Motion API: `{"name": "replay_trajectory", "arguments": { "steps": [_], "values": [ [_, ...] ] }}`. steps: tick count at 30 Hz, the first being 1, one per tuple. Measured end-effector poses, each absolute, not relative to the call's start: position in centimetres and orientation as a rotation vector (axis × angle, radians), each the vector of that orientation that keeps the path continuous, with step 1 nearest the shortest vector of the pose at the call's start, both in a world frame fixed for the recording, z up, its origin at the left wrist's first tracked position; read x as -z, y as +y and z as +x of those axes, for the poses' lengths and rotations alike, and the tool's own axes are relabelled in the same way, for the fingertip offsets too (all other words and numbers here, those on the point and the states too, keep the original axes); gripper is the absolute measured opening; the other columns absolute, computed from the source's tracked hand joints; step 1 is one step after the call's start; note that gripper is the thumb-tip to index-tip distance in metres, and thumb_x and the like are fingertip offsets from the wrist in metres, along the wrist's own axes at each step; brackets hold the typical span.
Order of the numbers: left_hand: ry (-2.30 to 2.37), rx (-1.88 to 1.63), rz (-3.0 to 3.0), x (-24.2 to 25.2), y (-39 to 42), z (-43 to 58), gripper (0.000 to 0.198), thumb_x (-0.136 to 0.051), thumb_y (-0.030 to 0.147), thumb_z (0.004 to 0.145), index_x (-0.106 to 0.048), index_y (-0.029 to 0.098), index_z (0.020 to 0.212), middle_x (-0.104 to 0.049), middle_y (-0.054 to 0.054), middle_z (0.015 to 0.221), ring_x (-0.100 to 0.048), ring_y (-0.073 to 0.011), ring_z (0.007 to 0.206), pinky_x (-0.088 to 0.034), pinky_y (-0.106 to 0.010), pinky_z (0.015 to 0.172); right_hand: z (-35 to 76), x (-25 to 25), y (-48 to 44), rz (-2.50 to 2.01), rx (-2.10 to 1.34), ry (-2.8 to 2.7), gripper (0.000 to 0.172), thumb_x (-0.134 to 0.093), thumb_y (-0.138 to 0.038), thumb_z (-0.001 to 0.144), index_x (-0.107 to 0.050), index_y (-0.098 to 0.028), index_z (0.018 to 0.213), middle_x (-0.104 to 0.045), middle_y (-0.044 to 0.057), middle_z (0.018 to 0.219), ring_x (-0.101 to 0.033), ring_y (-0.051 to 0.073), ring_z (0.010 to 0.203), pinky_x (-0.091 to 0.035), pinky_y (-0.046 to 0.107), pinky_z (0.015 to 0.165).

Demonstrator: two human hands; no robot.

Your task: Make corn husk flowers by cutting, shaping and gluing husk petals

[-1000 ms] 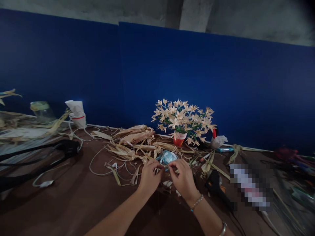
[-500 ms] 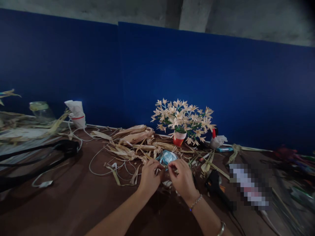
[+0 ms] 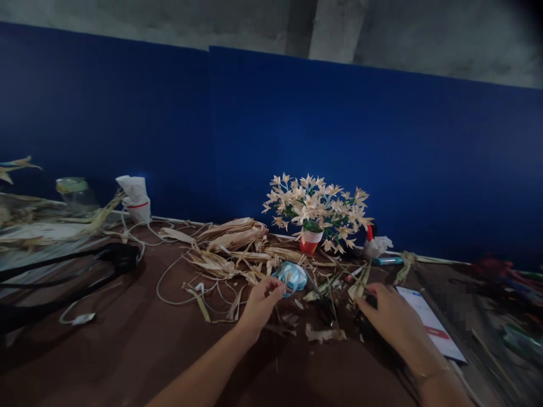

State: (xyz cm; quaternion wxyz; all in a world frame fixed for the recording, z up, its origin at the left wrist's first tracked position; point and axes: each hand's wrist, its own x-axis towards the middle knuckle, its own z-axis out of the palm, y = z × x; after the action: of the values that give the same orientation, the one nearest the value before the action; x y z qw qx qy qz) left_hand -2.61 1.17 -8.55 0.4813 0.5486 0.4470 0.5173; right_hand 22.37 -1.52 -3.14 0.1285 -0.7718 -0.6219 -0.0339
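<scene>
My left hand [image 3: 262, 301] hovers over the brown table [image 3: 127, 350] with its fingertips pinched together on something small that I cannot make out. It sits right beside a crumpled light-blue face mask [image 3: 292, 277]. My right hand [image 3: 388, 317] is off to the right, fingers curled over a black glue gun [image 3: 363, 327] that is mostly hidden under it. Scraps of dried husk [image 3: 324, 334] lie between the two hands. A pile of dried husk leaves [image 3: 231, 243] lies just behind.
A red paper cup with cream husk flowers [image 3: 316, 209] stands by the blue wall. A white card or phone [image 3: 428, 322] lies right of my right hand. White cord loops [image 3: 169, 282], a black strap [image 3: 114, 257], a white cup [image 3: 136, 203] and a jar [image 3: 74, 192] lie to the left.
My right hand has left my left hand and moved right onto the glue gun. My left hand stays by the mask. The view has tipped down slightly.
</scene>
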Motion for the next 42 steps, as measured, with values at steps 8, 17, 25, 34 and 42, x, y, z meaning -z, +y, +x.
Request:
{"name": "replay_trajectory", "arguments": {
  "steps": [8,17,25,34,42],
  "values": [
    [1.024,-1.258,1.229,8.4,1.1,-2.5,0.025,-0.057,0.040,0.068,-0.054,0.015,0.067,-0.049,0.001,0.062,-0.042,-0.0098,0.058,-0.034,-0.021,0.055,23.8,7.6,-4.8,-2.540,0.090,-1.869,0.027,-0.048,-0.017,0.068,-0.049,-0.012,0.094,-0.061,0.016,0.091,-0.059,0.029,0.088,-0.042,0.036,0.067],
    [0.945,-1.276,1.096,8.5,1.2,-2.6,0.026,-0.061,0.040,0.065,-0.055,0.015,0.066,-0.047,0.003,0.060,-0.040,-0.0086,0.058,-0.032,-0.019,0.057,22.2,5.5,-3.4,-1.761,0.094,-1.630,0.022,-0.049,-0.033,0.075,-0.052,-0.016,0.089,-0.061,0.007,0.073,-0.058,0.021,0.065,-0.043,0.028,0.059],
    [0.861,-1.192,0.975,8.4,1.0,-2.7,0.029,-0.065,0.042,0.060,-0.053,0.015,0.067,-0.046,0.005,0.056,-0.040,-0.0078,0.050,-0.032,-0.020,0.052,14.3,6.1,-2.8,-1.153,-0.265,-1.926,0.009,-0.050,-0.012,0.068,-0.046,-0.019,0.071,-0.051,0.003,0.076,-0.051,0.015,0.067,-0.041,0.024,0.060],
    [0.908,-1.210,1.011,8.2,1.0,-2.5,0.031,-0.065,0.043,0.059,-0.054,0.015,0.065,-0.047,0.004,0.058,-0.040,-0.0084,0.053,-0.031,-0.020,0.053,14.2,8.0,-2.0,-1.136,-0.278,-1.917,0.017,-0.048,-0.007,0.064,-0.046,-0.019,0.076,-0.049,0.004,0.082,-0.051,0.015,0.073,-0.042,0.025,0.065],
    [0.961,-1.213,1.070,8.6,1.2,-2.6,0.030,-0.064,0.044,0.061,-0.056,0.015,0.066,-0.049,0.004,0.059,-0.041,-0.0090,0.054,-0.030,-0.020,0.053,14.2,8.4,-1.8,-1.104,-0.239,-1.948,0.022,-0.048,-0.005,0.064,-0.046,-0.019,0.080,-0.048,0.006,0.084,-0.050,0.017,0.076,-0.043,0.026,0.067]
  ]
}}
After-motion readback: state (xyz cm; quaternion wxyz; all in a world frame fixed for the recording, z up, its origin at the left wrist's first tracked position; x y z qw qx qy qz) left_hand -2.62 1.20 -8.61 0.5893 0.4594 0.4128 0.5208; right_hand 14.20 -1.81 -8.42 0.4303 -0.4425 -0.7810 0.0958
